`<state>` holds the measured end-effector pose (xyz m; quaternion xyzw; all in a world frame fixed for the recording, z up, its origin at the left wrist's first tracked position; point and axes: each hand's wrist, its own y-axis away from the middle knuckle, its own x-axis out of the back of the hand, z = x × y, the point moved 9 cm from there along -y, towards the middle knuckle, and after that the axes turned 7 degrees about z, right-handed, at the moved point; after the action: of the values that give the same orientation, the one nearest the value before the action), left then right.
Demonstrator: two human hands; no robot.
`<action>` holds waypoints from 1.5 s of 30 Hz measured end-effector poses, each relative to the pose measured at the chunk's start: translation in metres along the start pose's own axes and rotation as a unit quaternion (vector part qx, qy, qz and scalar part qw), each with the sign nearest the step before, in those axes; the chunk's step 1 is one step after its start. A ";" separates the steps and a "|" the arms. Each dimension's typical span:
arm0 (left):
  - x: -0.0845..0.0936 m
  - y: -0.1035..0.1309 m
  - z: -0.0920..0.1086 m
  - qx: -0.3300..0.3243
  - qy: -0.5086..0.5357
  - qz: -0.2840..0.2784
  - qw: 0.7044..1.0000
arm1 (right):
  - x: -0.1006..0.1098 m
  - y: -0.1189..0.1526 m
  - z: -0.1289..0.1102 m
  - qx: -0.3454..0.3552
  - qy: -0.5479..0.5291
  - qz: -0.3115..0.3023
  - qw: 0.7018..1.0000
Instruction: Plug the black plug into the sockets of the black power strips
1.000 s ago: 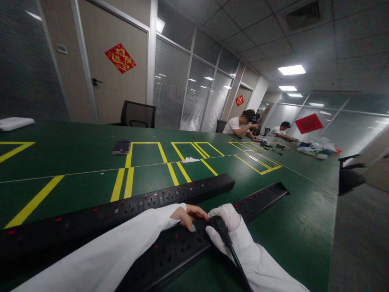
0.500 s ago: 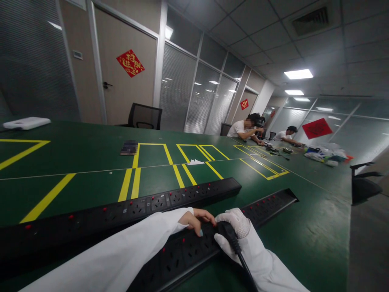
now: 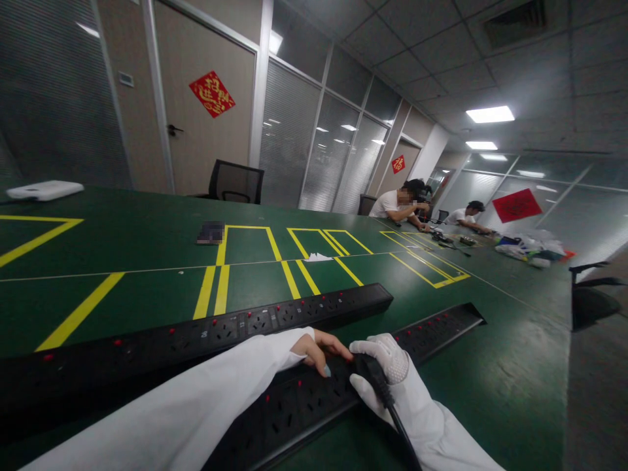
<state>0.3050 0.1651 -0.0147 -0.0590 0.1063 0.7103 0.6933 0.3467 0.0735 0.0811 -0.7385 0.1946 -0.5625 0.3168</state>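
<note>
1. Right hand (image 3: 392, 376), gloved, has its fingers around a black plug (image 3: 367, 370) — cord (image 3: 403, 428) running down toward my camera.
2. Plug's right at the near power strip (image 3: 307, 405); I can't tell if it's seated.
3. Left hand (image 3: 314, 352), bare, fingers bent over that strip — can't tell if it's gripping.
4. Far power strip (image 3: 314, 313) lies just beyond.

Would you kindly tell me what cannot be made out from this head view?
All in the head view:
- Prongs of the plug: hidden by its body and the right hand.
- Cord, other end: cut off by the bottom edge.
- Near power strip, lower end: covered by the left sleeve and cut off below.
- Far power strip, left end: cut off by the left edge.
- Dark object: pixelated.
</note>
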 end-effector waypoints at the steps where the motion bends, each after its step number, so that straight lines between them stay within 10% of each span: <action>1: -0.001 0.001 0.000 0.019 0.008 -0.005 1.000 | 0.000 0.000 0.000 0.000 0.001 -0.001 1.000; 45: 0.007 -0.003 0.016 -0.065 -0.126 0.161 0.977 | 0.001 -0.001 -0.001 0.010 0.012 -0.005 1.000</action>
<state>0.3090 0.1761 -0.0007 0.0041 -0.0200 0.8196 0.5725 0.3457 0.0734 0.0822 -0.7297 0.1892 -0.5743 0.3191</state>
